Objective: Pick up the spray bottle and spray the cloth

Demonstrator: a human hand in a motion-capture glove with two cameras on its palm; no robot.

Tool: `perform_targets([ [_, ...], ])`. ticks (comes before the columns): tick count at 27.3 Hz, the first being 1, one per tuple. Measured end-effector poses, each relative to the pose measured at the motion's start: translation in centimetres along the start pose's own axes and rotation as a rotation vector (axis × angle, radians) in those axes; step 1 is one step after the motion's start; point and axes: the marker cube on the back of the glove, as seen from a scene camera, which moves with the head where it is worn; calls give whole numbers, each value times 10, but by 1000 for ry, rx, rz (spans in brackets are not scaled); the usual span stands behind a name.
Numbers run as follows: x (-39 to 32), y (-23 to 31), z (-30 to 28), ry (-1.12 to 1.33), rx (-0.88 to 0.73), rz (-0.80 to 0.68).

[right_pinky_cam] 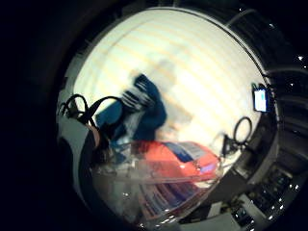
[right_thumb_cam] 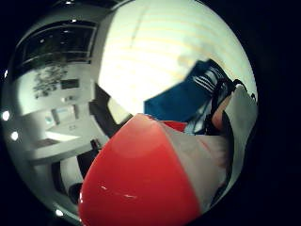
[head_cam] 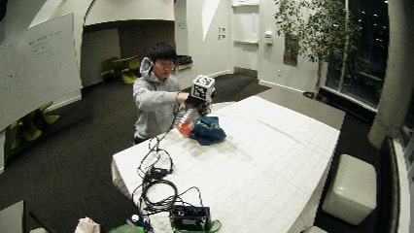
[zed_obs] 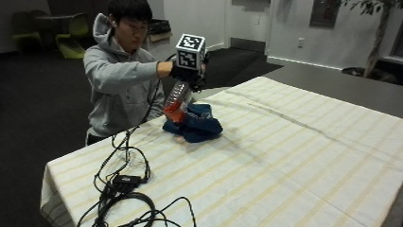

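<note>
**Blue cloth on the striped surface, bottle held above it**

Blue cloth (zed_obs: 193, 124) is lying bunched on the surface (zed_obs: 302, 156), near the edge where the person is standing. Part of the cloth is being hidden by the spray bottle (zed_obs: 176, 100) in the outside view, and the bottle's head is being covered by the right hand (zed_obs: 187, 73), so the nozzle and trigger are hard to make out. In the thumb side palm view the red lower part of the bottle is filling much of the picture, and only a piece of the cloth is showing behind it.

The surface is wearing a pale covering with thin yellow stripes. Black cables (zed_obs: 126, 182) are lying at its near end. The room is having a dark floor, white walls, a whiteboard (head_cam: 39, 68) on one side and a plant (head_cam: 310, 29) by the windows.

The gloved right hand is holding the bottle by its top, with the fingers curling around the neck. The bottle is hanging tilted, its red bottom just over the cloth; I cannot tell if it is touching the cloth.
</note>
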Motion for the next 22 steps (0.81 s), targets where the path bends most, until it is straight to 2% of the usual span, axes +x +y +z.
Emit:
perform_targets([
  [6, -64, -22, -27, -446, 243, -131],
  [12, -104, -63, 5, -828, 417, -175],
  [16, -125, -96, 45, -923, 446, -162],
  [22, -143, -139, 100, -908, 405, -147],
])
